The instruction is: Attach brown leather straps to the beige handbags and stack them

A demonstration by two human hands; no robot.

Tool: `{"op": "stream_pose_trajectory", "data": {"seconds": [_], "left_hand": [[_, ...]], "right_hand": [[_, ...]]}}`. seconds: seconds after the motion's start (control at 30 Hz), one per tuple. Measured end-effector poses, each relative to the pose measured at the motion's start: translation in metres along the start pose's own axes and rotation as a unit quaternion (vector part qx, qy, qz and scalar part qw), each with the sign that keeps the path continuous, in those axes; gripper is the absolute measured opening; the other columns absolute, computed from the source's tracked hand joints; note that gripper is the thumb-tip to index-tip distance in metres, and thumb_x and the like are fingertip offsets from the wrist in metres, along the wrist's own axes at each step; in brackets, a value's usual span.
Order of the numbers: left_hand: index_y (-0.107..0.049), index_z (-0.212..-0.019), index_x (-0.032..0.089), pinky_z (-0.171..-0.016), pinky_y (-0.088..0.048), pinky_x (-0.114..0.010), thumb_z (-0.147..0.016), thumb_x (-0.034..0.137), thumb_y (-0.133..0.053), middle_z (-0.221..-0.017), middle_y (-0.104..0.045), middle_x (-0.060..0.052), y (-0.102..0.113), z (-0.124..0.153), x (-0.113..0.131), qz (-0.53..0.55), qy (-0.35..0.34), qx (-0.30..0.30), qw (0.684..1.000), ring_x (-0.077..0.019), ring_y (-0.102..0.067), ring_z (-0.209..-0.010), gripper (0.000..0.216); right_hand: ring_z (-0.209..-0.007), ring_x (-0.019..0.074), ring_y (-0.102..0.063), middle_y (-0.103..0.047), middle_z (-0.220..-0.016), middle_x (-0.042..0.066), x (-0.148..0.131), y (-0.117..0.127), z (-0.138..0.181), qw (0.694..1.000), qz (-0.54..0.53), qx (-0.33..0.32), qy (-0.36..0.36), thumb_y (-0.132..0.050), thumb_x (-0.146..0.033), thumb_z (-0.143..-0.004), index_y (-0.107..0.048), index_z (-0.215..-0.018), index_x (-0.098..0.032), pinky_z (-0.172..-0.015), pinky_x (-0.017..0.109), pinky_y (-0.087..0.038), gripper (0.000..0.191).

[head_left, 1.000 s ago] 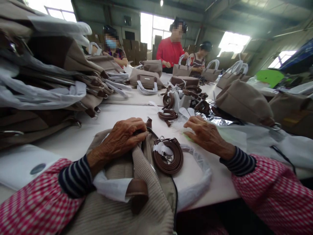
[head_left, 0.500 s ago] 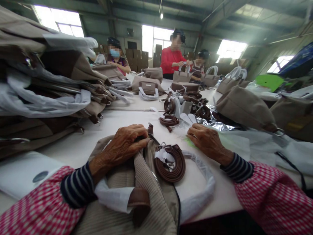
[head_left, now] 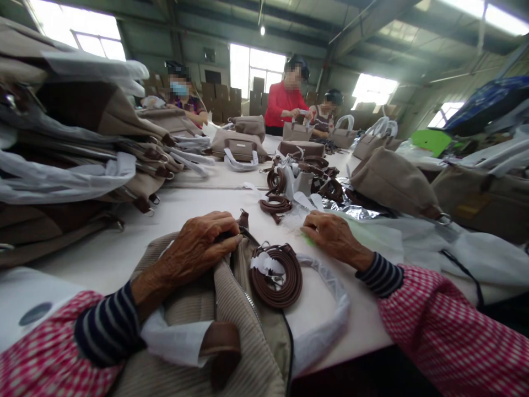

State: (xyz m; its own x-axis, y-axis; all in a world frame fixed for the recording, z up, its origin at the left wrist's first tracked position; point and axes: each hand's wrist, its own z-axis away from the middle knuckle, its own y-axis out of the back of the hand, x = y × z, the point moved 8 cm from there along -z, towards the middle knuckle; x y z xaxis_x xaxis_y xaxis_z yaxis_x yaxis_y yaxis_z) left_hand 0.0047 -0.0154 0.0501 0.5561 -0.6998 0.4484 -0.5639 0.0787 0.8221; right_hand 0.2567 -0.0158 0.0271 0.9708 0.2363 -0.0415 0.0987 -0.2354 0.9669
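Head view: white counter (head_left: 136, 231), windowed hall, three co-workers (head_left: 285, 102). My left hand (head_left: 198, 248) clenches one beige ribbed fabric bag (head_left: 243, 347); my right hand (head_left: 330, 234) lies slack near one coiled brown leather strap (head_left: 276, 278).

Bare counter (head_left: 194, 201) runs open ahead of the left hand (head_left: 198, 245), between the stacked bags (head_left: 82, 138) on the left and a small coiled strap (head_left: 275, 205) at the middle. Between the left hand and the right hand (head_left: 328, 234) lie a large coiled strap (head_left: 276, 275) and a wrapped handle (head_left: 330, 314). Plastic sheets (head_left: 413, 242) and a beige bag (head_left: 392, 182) crowd the right side.
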Motion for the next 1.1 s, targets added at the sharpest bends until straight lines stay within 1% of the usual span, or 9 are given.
{"op": "stream_pose_trajectory", "data": {"seconds": [0.23, 0.37, 0.5, 0.6, 0.7, 0.8, 0.9, 1.0, 1.1], "left_hand": [[-0.064, -0.082, 0.019, -0.079, -0.042, -0.033, -0.099, 0.04, -0.05, -0.089, -0.065, -0.002, 0.0, 0.001, 0.001, 0.0, 0.001, -0.001, 1.0, -0.0194, -0.059, -0.084, 0.031], [-0.064, -0.081, 0.019, -0.077, -0.043, -0.032, -0.099, 0.042, -0.05, -0.087, -0.065, -0.002, 0.001, 0.001, 0.001, -0.004, 0.001, 0.004, 1.0, -0.0192, -0.059, -0.082, 0.032], [-0.065, -0.081, 0.02, -0.076, -0.042, -0.032, -0.098, 0.042, -0.05, -0.087, -0.065, -0.002, 0.001, 0.0, -0.001, -0.005, -0.002, 0.008, 1.0, -0.019, -0.058, -0.081, 0.032], [-0.064, -0.081, 0.019, -0.077, -0.041, -0.032, -0.098, 0.041, -0.05, -0.087, -0.065, -0.002, 0.0, 0.0, -0.002, -0.005, -0.004, 0.007, 1.0, -0.0189, -0.058, -0.081, 0.031], [-0.064, -0.081, 0.019, -0.078, -0.041, -0.032, -0.098, 0.041, -0.051, -0.088, -0.065, -0.002, -0.001, -0.001, -0.001, -0.002, -0.005, 0.004, 1.0, -0.0189, -0.058, -0.082, 0.031], [-0.064, -0.081, 0.019, -0.079, -0.041, -0.032, -0.096, 0.041, -0.051, -0.088, -0.065, -0.002, 0.0, -0.001, 0.0, 0.002, -0.001, -0.001, 1.0, -0.0193, -0.059, -0.083, 0.03], [-0.063, -0.08, 0.019, -0.077, -0.04, -0.033, -0.096, 0.043, -0.05, -0.087, -0.064, -0.003, 0.001, -0.001, 0.001, 0.001, 0.001, -0.001, 1.0, -0.0196, -0.058, -0.082, 0.032], [-0.064, -0.081, 0.019, -0.076, -0.04, -0.033, -0.096, 0.045, -0.049, -0.087, -0.063, -0.003, 0.001, 0.0, 0.002, -0.005, -0.001, -0.004, 1.0, -0.0198, -0.057, -0.081, 0.034], [-0.064, -0.081, 0.018, -0.077, -0.04, -0.034, -0.097, 0.044, -0.048, -0.087, -0.062, -0.003, 0.0, 0.0, 0.002, -0.01, -0.001, -0.009, 1.0, -0.0201, -0.057, -0.081, 0.034]], "right_hand": [[-0.071, 0.016, -0.057, -0.067, -0.079, 0.003, 0.015, 0.003, -0.004, 0.994, -0.096, 0.02, -0.041, -0.06, -0.019, -0.087, -0.065, -0.075, -0.017, -0.069, 0.029, -0.037, 0.012], [-0.067, 0.0155, -0.055, -0.066, -0.073, 0.002, 0.017, 0.005, -0.004, 0.99, -0.124, 0.047, -0.05, -0.062, -0.02, -0.085, -0.065, -0.073, -0.017, -0.066, 0.029, -0.036, 0.012], [-0.066, 0.0156, -0.055, -0.065, -0.072, 0.002, 0.013, 0.008, 0.005, 0.988, -0.134, 0.048, -0.053, -0.061, -0.018, -0.084, -0.063, -0.072, -0.018, -0.065, 0.029, -0.035, 0.012], [-0.066, 0.0155, -0.053, -0.062, -0.073, 0.001, 0.006, 0.017, 0.027, 0.989, -0.131, 0.053, -0.034, -0.059, -0.017, -0.082, -0.06, -0.072, -0.019, -0.065, 0.03, -0.035, 0.01], [-0.066, 0.0153, -0.051, -0.06, -0.073, 0.0, 0.0, 0.025, 0.063, 0.988, -0.148, 0.038, -0.025, -0.057, -0.018, -0.083, -0.059, -0.074, -0.019, -0.064, 0.03, -0.035, 0.009], [-0.065, 0.0148, -0.051, -0.06, -0.072, -0.001, -0.004, 0.027, 0.096, 0.98, -0.194, -0.017, -0.039, -0.056, -0.02, -0.085, -0.059, -0.075, -0.019, -0.061, 0.029, -0.036, 0.011], [-0.068, 0.0153, -0.053, -0.063, -0.074, 0.0, -0.006, 0.027, 0.113, 0.963, -0.253, -0.08, -0.054, -0.058, -0.025, -0.09, -0.063, -0.076, -0.019, -0.061, 0.028, -0.038, 0.015], [-0.074, 0.0171, -0.057, -0.067, -0.078, 0.001, -0.001, 0.031, 0.106, 0.945, -0.303, -0.106, -0.063, -0.062, -0.034, -0.092, -0.069, -0.078, -0.019, -0.065, 0.029, -0.041, 0.021], [-0.071, 0.0169, -0.057, -0.067, -0.077, 0.002, 0.011, 0.043, 0.078, 0.944, -0.315, -0.053, -0.079, -0.061, -0.04, -0.093, -0.07, -0.08, -0.019, -0.064, 0.029, -0.041, 0.026]]}}
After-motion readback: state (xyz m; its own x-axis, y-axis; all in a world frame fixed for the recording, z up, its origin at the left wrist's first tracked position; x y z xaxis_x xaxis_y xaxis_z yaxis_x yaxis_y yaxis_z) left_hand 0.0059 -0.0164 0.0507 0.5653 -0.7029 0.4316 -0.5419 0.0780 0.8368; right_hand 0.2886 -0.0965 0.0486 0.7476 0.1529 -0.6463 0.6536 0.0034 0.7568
